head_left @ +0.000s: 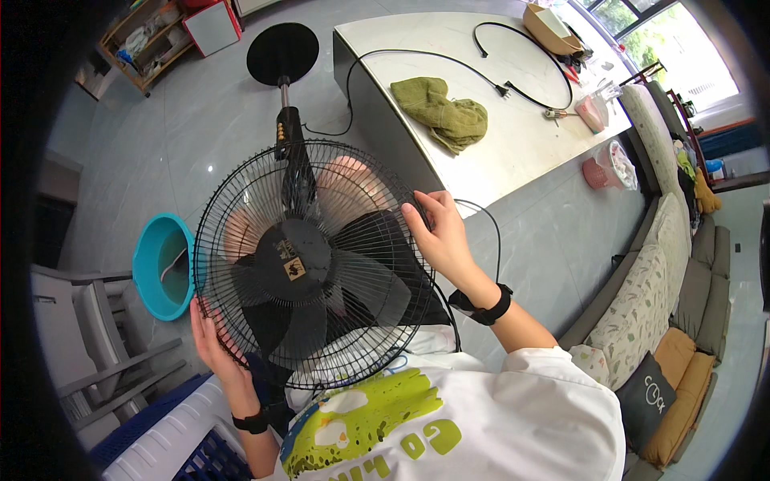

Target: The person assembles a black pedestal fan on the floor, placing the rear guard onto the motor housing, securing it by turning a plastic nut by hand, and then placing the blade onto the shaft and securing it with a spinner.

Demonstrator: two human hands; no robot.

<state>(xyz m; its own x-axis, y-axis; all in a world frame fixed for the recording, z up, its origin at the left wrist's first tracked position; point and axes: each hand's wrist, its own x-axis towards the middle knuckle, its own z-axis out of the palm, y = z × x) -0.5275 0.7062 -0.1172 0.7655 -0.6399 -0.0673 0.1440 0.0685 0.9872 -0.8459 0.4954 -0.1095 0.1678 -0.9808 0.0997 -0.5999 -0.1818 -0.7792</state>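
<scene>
A black stand fan (293, 260) lies tilted toward me, its round wire cage over my lap and its face turned up. Away from me run its pole with a control box (289, 132) and its round black base (282, 54). My left hand (215, 341) holds the cage rim at the lower left, fingers along the wires. On the right side, my right hand (439, 240) grips the rim, with the thumb on the front wires. Behind the cage, my legs and feet show only in part through the blades.
A blue basin (163, 268) of water stands left on the floor. To the right, a white-topped table (497, 168) bears a green cloth (441, 114), black cables (568, 84) and a pink bottle (592, 112). A pink bin (607, 167) and a sofa (634, 297) lie beyond.
</scene>
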